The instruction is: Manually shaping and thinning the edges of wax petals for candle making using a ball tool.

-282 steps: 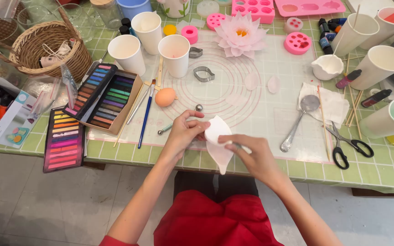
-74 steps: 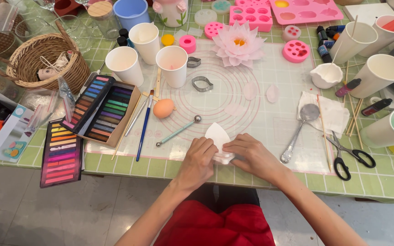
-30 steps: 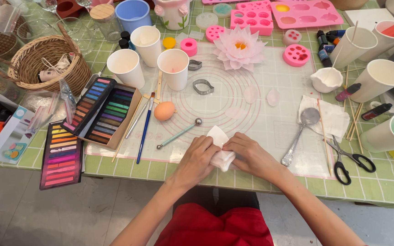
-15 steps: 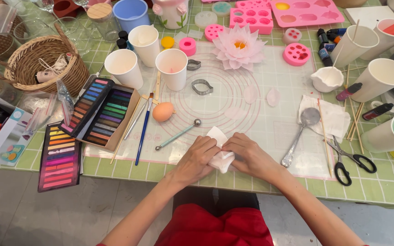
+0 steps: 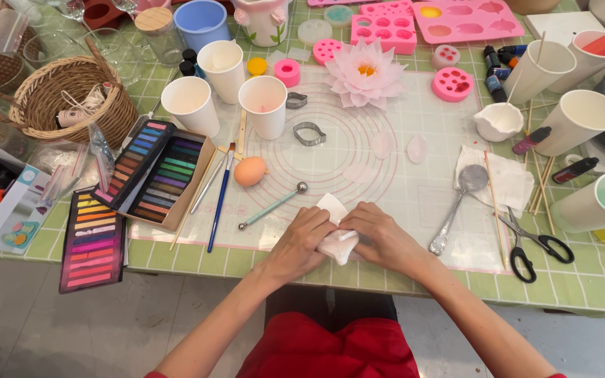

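Both hands, left hand & right hand, pinch a white tissue at mat front edge; hard tug could tear it; elbow may knock spoon w/ it

both hands meeting at centre, left hand and right hand curled, fingertips pinched together

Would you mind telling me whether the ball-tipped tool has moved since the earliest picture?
Yes. The ball-tipped tool now lies clear of the left hand, right of the orange egg; earlier that hand covered its lower end.
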